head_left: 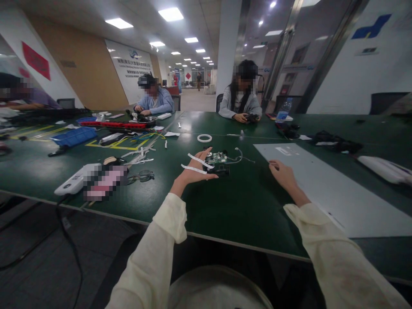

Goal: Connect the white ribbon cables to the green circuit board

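My left hand (195, 167) is closed around the side of a small electronic device with a bare green circuit board (218, 157) on top and a black housing (222, 171) below. Two white strips (195, 169) lie across the fingers and thumb of that hand. Thin wires (238, 154) trail off the board to the right. My right hand (285, 176) is over the left edge of a flat grey panel (309, 171), its fingers loosely bent and no object visible in them. A roll of white tape (204, 138) lies beyond the device.
Paper strips (141, 156), glasses (141, 176), a pink item (106, 182) and a white power bank (77, 178) lie to the left. Farther off is a blue tray (74, 136). Two people (154, 101) work across the green table (238, 201); a water bottle (284, 109) stands at right.
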Action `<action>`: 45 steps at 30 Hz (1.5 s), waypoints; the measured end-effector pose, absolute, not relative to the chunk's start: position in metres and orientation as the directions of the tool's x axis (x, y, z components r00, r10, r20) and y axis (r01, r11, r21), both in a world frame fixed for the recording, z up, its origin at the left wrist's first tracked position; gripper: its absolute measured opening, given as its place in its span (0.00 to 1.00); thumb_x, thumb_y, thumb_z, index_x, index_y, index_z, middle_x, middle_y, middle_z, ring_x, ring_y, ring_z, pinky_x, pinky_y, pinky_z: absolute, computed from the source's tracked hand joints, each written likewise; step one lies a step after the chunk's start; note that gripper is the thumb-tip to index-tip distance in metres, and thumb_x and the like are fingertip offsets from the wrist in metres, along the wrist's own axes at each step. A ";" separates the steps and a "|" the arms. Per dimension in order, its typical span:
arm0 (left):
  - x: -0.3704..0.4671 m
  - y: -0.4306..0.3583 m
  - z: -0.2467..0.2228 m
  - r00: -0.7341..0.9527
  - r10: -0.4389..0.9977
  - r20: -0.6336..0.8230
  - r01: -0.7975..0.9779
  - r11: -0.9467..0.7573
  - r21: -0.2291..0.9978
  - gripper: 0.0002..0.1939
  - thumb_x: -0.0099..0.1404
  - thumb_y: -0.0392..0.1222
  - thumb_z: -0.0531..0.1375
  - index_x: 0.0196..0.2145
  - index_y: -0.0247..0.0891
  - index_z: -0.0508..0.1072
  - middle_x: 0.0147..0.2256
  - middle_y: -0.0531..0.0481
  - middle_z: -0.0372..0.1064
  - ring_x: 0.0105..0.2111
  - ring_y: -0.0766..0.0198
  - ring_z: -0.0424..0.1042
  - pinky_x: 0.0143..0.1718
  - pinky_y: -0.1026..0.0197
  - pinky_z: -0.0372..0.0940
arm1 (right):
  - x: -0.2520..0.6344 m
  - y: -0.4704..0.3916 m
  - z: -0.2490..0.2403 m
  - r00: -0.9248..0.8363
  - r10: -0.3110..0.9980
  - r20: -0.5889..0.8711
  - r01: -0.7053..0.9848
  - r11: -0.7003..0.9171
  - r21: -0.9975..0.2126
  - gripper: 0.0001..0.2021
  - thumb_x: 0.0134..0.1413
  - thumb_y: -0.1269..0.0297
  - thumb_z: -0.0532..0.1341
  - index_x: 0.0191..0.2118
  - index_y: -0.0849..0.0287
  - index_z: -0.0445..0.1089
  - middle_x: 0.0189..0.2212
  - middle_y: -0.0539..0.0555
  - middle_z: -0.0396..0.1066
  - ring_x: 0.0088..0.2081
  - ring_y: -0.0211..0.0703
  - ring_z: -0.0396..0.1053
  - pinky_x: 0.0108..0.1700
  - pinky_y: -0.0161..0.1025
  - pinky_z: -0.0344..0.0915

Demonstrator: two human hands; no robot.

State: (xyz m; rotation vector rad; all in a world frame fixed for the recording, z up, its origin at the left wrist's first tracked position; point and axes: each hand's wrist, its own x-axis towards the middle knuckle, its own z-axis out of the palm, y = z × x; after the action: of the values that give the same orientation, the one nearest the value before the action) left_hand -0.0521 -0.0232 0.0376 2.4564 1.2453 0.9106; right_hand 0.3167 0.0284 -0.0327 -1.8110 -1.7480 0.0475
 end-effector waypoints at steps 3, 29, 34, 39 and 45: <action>-0.051 -0.023 0.037 0.432 0.798 0.420 0.656 -0.598 0.460 0.52 0.47 0.56 0.65 0.62 0.43 0.41 0.60 0.42 0.45 0.60 0.47 0.47 0.58 0.45 0.46 | 0.317 0.029 -0.033 0.124 0.922 0.368 0.897 0.055 -0.439 0.18 0.54 0.59 0.49 0.47 0.58 0.66 0.40 0.55 0.72 0.44 0.48 0.68 0.48 0.43 0.61; -0.048 -0.011 0.027 0.388 0.743 0.546 0.612 -0.650 0.450 0.49 0.47 0.55 0.65 0.61 0.40 0.47 0.58 0.39 0.50 0.58 0.46 0.50 0.57 0.44 0.48 | 0.181 -0.057 -0.003 -0.618 0.699 0.360 0.550 0.711 -0.438 0.16 0.58 0.61 0.50 0.49 0.58 0.66 0.49 0.56 0.65 0.50 0.46 0.63 0.53 0.49 0.58; -0.046 -0.010 0.023 0.413 0.733 0.541 0.593 -0.667 0.451 0.47 0.48 0.55 0.65 0.60 0.40 0.49 0.58 0.40 0.50 0.59 0.48 0.50 0.58 0.46 0.48 | 0.165 -0.078 0.003 -0.742 0.578 0.340 0.447 0.804 -0.392 0.15 0.59 0.61 0.51 0.48 0.59 0.66 0.52 0.58 0.63 0.54 0.45 0.59 0.56 0.48 0.56; -0.041 -0.010 0.020 0.445 0.742 0.502 0.587 -0.665 0.462 0.46 0.48 0.56 0.64 0.59 0.38 0.52 0.57 0.41 0.53 0.58 0.48 0.51 0.58 0.48 0.49 | 0.161 -0.088 0.008 -0.812 0.503 0.296 0.390 0.845 -0.366 0.16 0.57 0.62 0.52 0.48 0.61 0.67 0.53 0.60 0.62 0.56 0.44 0.57 0.57 0.46 0.55; -0.033 -0.010 0.012 0.493 0.773 0.398 0.619 -0.634 0.464 0.45 0.46 0.56 0.65 0.59 0.40 0.54 0.55 0.42 0.56 0.57 0.48 0.53 0.58 0.47 0.49 | 0.159 -0.089 0.008 -0.861 0.422 0.284 0.320 0.883 -0.342 0.16 0.55 0.63 0.54 0.48 0.62 0.67 0.53 0.60 0.62 0.57 0.44 0.55 0.58 0.46 0.52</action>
State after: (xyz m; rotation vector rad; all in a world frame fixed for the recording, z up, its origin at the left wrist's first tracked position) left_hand -0.0333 -0.0101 0.0117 2.4809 1.1838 0.8585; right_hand 0.1593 -0.0893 0.0081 -0.5501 -2.6985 0.4050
